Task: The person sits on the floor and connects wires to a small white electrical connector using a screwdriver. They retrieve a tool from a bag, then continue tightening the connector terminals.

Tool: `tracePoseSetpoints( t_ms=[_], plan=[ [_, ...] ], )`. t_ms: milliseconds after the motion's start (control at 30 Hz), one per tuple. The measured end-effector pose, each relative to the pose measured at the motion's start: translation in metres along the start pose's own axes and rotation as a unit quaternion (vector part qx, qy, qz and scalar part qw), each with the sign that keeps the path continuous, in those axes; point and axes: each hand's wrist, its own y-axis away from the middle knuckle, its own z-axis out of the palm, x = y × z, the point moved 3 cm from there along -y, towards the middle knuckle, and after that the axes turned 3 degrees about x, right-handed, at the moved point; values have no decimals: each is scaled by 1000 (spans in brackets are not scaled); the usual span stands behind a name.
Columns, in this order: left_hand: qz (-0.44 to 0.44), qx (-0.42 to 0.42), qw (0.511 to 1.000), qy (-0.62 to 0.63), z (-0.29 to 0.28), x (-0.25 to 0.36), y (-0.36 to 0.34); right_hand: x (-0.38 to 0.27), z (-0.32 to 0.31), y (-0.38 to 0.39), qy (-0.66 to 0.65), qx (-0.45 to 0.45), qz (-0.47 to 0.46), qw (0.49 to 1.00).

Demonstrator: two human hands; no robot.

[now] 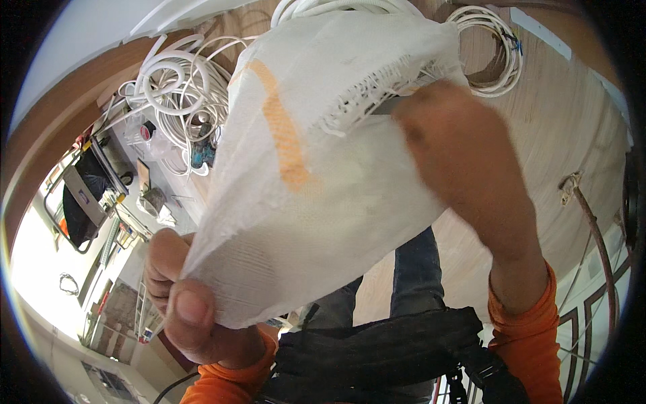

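A white woven sack (pixel 350 182) with a faded orange marking hangs spread out in front of me. Its frayed, torn edge (pixel 367 87) runs across the upper right part, with a dark gap under the loose threads. My left hand (pixel 192 303) pinches the sack's lower left corner between thumb and fingers. At the frayed edge, my right hand (pixel 457 145) is closed in a fist-like grip and slightly blurred. Its fingertips are turned away, but the sack's edge runs into it. What the sack contains, if anything, is hidden.
Coiled white cable (pixel 192 94) lies in a tangle at the far left, beside a teal power tool (pixel 202 153). Another cable coil (pixel 494 50) rests at the far right. A folding hand truck (pixel 84 195) stands left; a brown metal railing (pixel 595 222) is on the right.
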Motion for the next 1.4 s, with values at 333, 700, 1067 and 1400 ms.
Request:
tracePoseSetpoints(
  t_ms=[333,700,1067,1400],
  plan=[
    [97,40,994,0,-18,0,-18,-74,114,8,-224,-209,-213,928],
    [439,70,682,-582,-54,22,-5,-124,79,16,-262,-281,-215,898],
    [298,129,928,-183,-89,51,-45,-165,78,-23,-308,-86,-190,928],
    [435,226,787,-376,-54,33,-45,-108,73,-70,-143,-40,-145,978]
  ],
)
